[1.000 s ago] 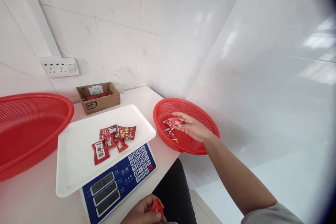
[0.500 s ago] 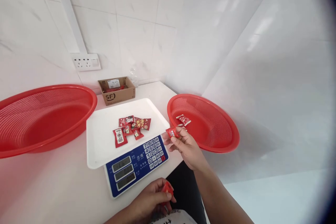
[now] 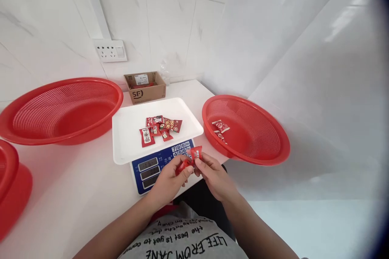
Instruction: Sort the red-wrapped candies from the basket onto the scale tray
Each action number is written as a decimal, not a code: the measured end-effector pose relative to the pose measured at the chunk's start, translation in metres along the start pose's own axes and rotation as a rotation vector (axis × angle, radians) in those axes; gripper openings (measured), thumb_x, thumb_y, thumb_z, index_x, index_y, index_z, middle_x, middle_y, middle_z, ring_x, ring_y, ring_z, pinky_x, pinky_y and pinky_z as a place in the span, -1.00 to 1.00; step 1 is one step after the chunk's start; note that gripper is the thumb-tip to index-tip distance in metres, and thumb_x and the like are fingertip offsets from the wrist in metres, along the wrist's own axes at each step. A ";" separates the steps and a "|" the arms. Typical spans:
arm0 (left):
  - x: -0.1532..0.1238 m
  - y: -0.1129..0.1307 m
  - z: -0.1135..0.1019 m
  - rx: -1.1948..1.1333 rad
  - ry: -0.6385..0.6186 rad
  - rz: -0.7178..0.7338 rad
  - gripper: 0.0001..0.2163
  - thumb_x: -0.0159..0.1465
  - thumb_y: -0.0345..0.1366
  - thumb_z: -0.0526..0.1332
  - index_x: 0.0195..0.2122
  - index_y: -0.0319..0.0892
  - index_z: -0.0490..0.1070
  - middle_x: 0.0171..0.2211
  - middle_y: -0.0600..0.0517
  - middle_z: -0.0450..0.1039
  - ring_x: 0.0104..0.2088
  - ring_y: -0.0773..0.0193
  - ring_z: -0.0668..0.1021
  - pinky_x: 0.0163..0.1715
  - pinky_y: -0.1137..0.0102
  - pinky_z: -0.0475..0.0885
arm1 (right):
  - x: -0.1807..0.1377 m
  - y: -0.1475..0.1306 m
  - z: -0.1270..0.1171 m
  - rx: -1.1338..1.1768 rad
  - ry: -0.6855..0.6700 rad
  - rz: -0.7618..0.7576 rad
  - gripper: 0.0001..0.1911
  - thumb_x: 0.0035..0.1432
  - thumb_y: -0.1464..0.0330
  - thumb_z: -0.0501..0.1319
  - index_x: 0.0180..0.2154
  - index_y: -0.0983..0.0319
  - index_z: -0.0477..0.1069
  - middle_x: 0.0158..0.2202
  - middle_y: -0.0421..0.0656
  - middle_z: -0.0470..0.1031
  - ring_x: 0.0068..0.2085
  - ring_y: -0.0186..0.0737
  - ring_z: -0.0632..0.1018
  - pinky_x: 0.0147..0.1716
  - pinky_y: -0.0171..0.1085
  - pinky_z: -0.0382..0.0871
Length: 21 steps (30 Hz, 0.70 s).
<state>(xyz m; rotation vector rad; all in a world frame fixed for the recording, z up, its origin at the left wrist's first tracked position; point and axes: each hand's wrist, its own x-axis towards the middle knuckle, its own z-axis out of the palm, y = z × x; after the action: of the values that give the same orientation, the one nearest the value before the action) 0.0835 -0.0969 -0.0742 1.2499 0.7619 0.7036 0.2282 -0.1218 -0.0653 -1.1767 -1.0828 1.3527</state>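
Observation:
My left hand (image 3: 167, 179) pinches a small red wrapped candy (image 3: 182, 166) over the front edge of a blue scale (image 3: 152, 168). My right hand (image 3: 212, 174) is right beside it, fingers closed on another red candy packet (image 3: 196, 153). The two hands nearly touch above the scale's keypad. On the scale's white tray (image 3: 127, 137) lie several red candy packets (image 3: 159, 127). To the right, a red mesh basket (image 3: 273, 153) holds a few more packets (image 3: 220, 127).
A large red mesh basket (image 3: 60, 109) stands at the left, and stacked red baskets (image 3: 12, 186) sit at the left edge. A small cardboard box (image 3: 145, 88) is against the tiled wall under a socket strip (image 3: 110, 51). The white counter (image 3: 75, 194) ends at the right basket.
My right hand has come out of the right basket with a packet and moved to the scale's front. My left hand rose to meet it. The view shifted left.

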 end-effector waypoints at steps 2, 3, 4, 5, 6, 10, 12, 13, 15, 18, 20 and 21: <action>0.002 0.000 -0.002 0.072 0.037 0.029 -0.75 0.21 -0.10 0.13 -0.25 -0.19 0.30 -0.44 0.09 0.31 -0.48 0.40 0.31 -0.50 0.48 0.29 | -0.002 0.002 0.006 -0.061 -0.010 -0.013 -0.72 0.15 0.12 0.11 -0.35 0.19 0.41 -0.41 -0.21 0.31 -0.43 -0.34 0.26 -0.42 -0.31 0.20; 0.003 0.000 -0.003 0.093 0.053 0.042 -0.76 0.21 -0.11 0.13 -0.25 -0.19 0.31 -0.45 0.10 0.30 -0.48 0.40 0.31 -0.50 0.48 0.28 | -0.002 0.004 0.008 -0.094 -0.011 -0.019 -0.70 0.16 0.12 0.09 -0.37 0.19 0.40 -0.40 -0.21 0.30 -0.43 -0.34 0.27 -0.42 -0.31 0.20; 0.002 -0.001 -0.004 0.107 0.065 0.059 -0.76 0.22 -0.12 0.13 -0.26 -0.19 0.32 -0.47 0.11 0.29 -0.49 0.40 0.30 -0.50 0.48 0.27 | -0.003 0.005 0.010 -0.122 -0.011 -0.022 -0.69 0.16 0.11 0.08 -0.39 0.19 0.40 -0.41 -0.21 0.29 -0.43 -0.34 0.27 -0.42 -0.31 0.21; 0.002 -0.001 -0.006 0.116 0.074 0.079 -0.77 0.22 -0.12 0.12 -0.27 -0.19 0.34 -0.47 0.11 0.29 -0.50 0.41 0.29 -0.50 0.48 0.25 | -0.003 0.006 0.012 -0.144 -0.013 -0.023 -0.68 0.17 0.11 0.07 -0.40 0.20 0.39 -0.41 -0.21 0.28 -0.44 -0.34 0.27 -0.42 -0.30 0.21; 0.001 -0.001 -0.008 0.119 0.076 0.098 -0.78 0.23 -0.13 0.11 -0.28 -0.19 0.35 -0.48 0.11 0.30 -0.51 0.41 0.29 -0.49 0.48 0.25 | -0.003 0.007 0.013 -0.157 -0.021 -0.022 -0.67 0.17 0.10 0.07 -0.40 0.20 0.39 -0.40 -0.21 0.28 -0.45 -0.35 0.27 -0.42 -0.30 0.21; -0.002 0.000 -0.017 0.083 0.041 0.095 -0.80 0.22 -0.17 0.12 -0.41 -0.20 0.36 -0.51 0.12 0.30 -0.52 0.42 0.29 -0.50 0.49 0.22 | 0.000 0.009 0.014 -0.143 -0.065 -0.035 -0.70 0.15 0.09 0.09 -0.29 0.19 0.37 -0.43 -0.23 0.28 -0.48 -0.36 0.26 -0.47 -0.32 0.19; -0.003 0.000 -0.021 0.049 0.033 0.054 -0.81 0.19 -0.20 0.14 -0.47 -0.20 0.34 -0.55 0.13 0.27 -0.55 0.43 0.28 -0.53 0.50 0.20 | 0.002 0.009 0.011 -0.137 -0.043 -0.057 -0.69 0.15 0.08 0.09 -0.28 0.19 0.33 -0.49 -0.26 0.26 -0.51 -0.37 0.25 -0.51 -0.34 0.16; -0.002 0.000 -0.023 0.034 0.035 0.032 -0.82 0.17 -0.22 0.16 -0.50 -0.21 0.34 -0.57 0.14 0.26 -0.56 0.44 0.27 -0.54 0.50 0.19 | 0.003 0.009 0.009 -0.149 -0.026 -0.069 -0.69 0.15 0.07 0.08 -0.32 0.19 0.31 -0.52 -0.28 0.24 -0.52 -0.37 0.24 -0.53 -0.35 0.14; -0.001 -0.002 -0.025 0.002 0.036 -0.014 -0.84 0.13 -0.25 0.17 -0.53 -0.20 0.32 -0.60 0.15 0.24 -0.59 0.45 0.26 -0.57 0.51 0.17 | 0.005 0.008 0.005 -0.213 -0.008 -0.083 -0.66 0.17 0.07 0.06 -0.43 0.20 0.26 -0.57 -0.29 0.20 -0.53 -0.37 0.22 -0.54 -0.35 0.12; 0.001 -0.005 -0.024 -0.054 0.017 -0.078 -0.84 0.09 -0.26 0.18 -0.56 -0.21 0.31 -0.62 0.16 0.24 -0.62 0.46 0.25 -0.60 0.51 0.14 | 0.006 0.005 0.002 -0.336 -0.013 -0.084 -0.61 0.19 0.09 0.03 -0.54 0.20 0.19 -0.59 -0.29 0.17 -0.53 -0.37 0.22 -0.52 -0.35 0.12; 0.001 -0.006 -0.023 -0.106 0.022 -0.094 -0.82 0.09 -0.24 0.19 -0.56 -0.21 0.30 -0.63 0.15 0.25 -0.64 0.47 0.24 -0.62 0.51 0.13 | 0.006 0.003 0.001 -0.382 -0.009 -0.089 -0.60 0.20 0.10 0.02 -0.56 0.20 0.17 -0.60 -0.29 0.17 -0.54 -0.37 0.22 -0.52 -0.35 0.13; 0.001 -0.006 -0.023 -0.131 0.031 -0.094 -0.81 0.09 -0.23 0.20 -0.56 -0.21 0.29 -0.63 0.15 0.24 -0.64 0.48 0.24 -0.62 0.52 0.12 | 0.006 0.003 0.001 -0.394 -0.004 -0.096 -0.60 0.20 0.10 0.01 -0.57 0.20 0.16 -0.60 -0.29 0.17 -0.54 -0.37 0.23 -0.52 -0.35 0.13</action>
<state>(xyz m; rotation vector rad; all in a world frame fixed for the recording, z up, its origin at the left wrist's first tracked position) 0.0661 -0.0843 -0.0837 1.0804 0.7823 0.6866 0.2265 -0.1164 -0.0689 -1.3833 -1.4337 1.0968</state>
